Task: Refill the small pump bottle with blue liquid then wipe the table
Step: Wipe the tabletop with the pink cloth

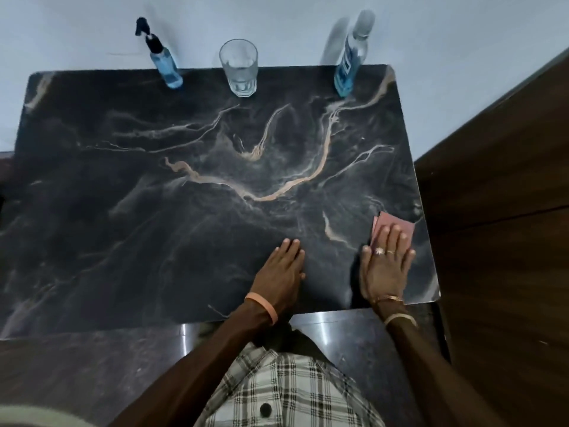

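A small pump bottle [164, 64] with a black pump head and blue liquid inside stands at the far left of the dark marble table [154, 195]. At the far right stands a tall clear bottle [351, 60] with blue liquid in its lower part. My right hand [386, 266] lies flat with straight fingers on a folded pink cloth [397, 227] near the table's front right corner. My left hand [281, 271] rests flat on the bare tabletop near the front edge, a little left of the right hand.
A clear drinking glass [239, 67] with a little clear liquid stands at the far edge between the two bottles. A pale wall runs behind the table. A dark wooden panel [498, 211] borders the table's right side.
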Demonstrator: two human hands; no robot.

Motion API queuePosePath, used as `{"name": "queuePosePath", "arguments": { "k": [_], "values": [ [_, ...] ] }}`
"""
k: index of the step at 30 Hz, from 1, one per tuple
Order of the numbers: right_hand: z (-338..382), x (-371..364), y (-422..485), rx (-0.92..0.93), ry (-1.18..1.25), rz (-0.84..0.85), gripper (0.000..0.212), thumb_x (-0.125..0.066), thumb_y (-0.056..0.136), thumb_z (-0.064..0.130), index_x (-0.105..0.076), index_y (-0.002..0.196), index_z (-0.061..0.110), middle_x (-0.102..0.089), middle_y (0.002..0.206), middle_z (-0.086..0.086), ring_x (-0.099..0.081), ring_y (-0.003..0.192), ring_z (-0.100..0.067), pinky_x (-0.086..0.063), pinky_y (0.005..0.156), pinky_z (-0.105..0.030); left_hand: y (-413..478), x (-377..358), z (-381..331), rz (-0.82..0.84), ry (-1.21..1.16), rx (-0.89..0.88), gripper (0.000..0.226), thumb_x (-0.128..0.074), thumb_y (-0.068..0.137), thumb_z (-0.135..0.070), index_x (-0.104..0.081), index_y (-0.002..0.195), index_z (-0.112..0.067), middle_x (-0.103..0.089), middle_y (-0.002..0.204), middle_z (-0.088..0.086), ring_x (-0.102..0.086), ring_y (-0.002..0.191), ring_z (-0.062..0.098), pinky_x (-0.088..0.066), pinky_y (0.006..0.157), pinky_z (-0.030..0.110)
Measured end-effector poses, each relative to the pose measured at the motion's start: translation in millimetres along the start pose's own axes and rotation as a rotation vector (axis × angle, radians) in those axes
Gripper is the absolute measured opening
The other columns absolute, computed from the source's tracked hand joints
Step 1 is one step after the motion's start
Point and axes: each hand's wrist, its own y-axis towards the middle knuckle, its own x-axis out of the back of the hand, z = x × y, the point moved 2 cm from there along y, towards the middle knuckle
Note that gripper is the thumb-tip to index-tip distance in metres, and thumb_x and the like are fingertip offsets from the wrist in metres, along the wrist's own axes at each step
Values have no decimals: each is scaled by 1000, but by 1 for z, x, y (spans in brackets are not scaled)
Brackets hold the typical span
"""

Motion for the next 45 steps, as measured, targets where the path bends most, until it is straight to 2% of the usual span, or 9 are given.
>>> {"name": "queuePosePath", "arguments": {
  "k": [2, 7, 13, 20, 25, 31, 36, 40, 45],
  "values": [
    [40, -11, -20, 58, -22, 12, 65, -23, 101, 42, -14, 156, 9, -8, 163, -15, -2, 151, -34, -1, 120, -56, 8, 3, -4, 5, -6, -16, 55, -28, 108, -29, -15, 157, -9, -3, 167, 10, 3, 154, 26, 5, 123, 34],
    [58, -23, -27, 771, -238, 151, 60, -21, 102, 40, -27, 153, 10, -20, 161, -13, -1, 150, -32, -12, 120, -56, 31, 9, -13, 36, -9, -71, 58, -30, 107, -26, -9, 158, -10, -2, 167, 9, 4, 154, 25, 6, 122, 33],
    [56, 0, 66, 108, 19, 91, 64, -21, 104, 42, -7, 157, 11, 2, 165, -10, 4, 151, -30, -1, 120, -55, 48, 26, 3, -62, -99, 9, 54, -32, 107, -25, -19, 157, -10, -8, 167, 7, -3, 154, 22, -2, 124, 31],
    [50, -35, -59, 206, -46, 214, 90, -21, 95, 69, -20, 154, 0, -12, 161, -22, -9, 149, -40, -11, 116, -64, 20, 30, 28, -103, -212, 92, 53, -34, 107, -28, -20, 156, -15, -7, 167, 3, 1, 154, 17, 11, 117, 23],
    [120, -16, 76, 359, -94, 129, 105, -21, 88, 81, -8, 156, 3, -7, 162, -21, 0, 150, -37, -6, 116, -66, 4, 40, 47, -136, -264, 126, 51, -34, 107, -30, -24, 155, -15, -6, 166, 2, 4, 154, 15, 19, 114, 16],
    [206, 12, 226, 226, -31, 149, 103, -16, 87, 80, -1, 156, 4, 5, 163, -20, 7, 149, -38, -4, 114, -67, -2, 59, 79, -202, -346, 149, 49, -44, 105, -26, -36, 151, -13, -15, 164, 1, 4, 148, 9, 12, 116, 16],
    [204, -21, 90, 436, -110, 135, 105, -22, 88, 82, -5, 156, 3, 0, 163, -19, 4, 150, -36, -5, 118, -62, 7, 81, 112, -270, -392, 218, 42, -61, 96, -11, -56, 136, -1, -40, 153, 16, -31, 146, 32, -19, 119, 38],
    [175, -39, -4, 635, -121, 189, 102, -31, 89, 78, -18, 154, 2, -7, 163, -20, -7, 149, -42, -15, 113, -67, 13, 92, 146, -280, -438, 227, 42, -54, 100, -14, -51, 141, -2, -34, 156, 15, -24, 149, 31, -15, 123, 35],
    [268, -27, 74, 229, -129, 121, 104, -10, 88, 80, -8, 155, 1, -2, 162, -23, 1, 149, -40, -7, 115, -66, 11, 110, 195, -313, -454, 218, 44, -52, 101, -15, -48, 143, -4, -32, 159, 12, -22, 151, 27, -15, 124, 33]
  ]
}}
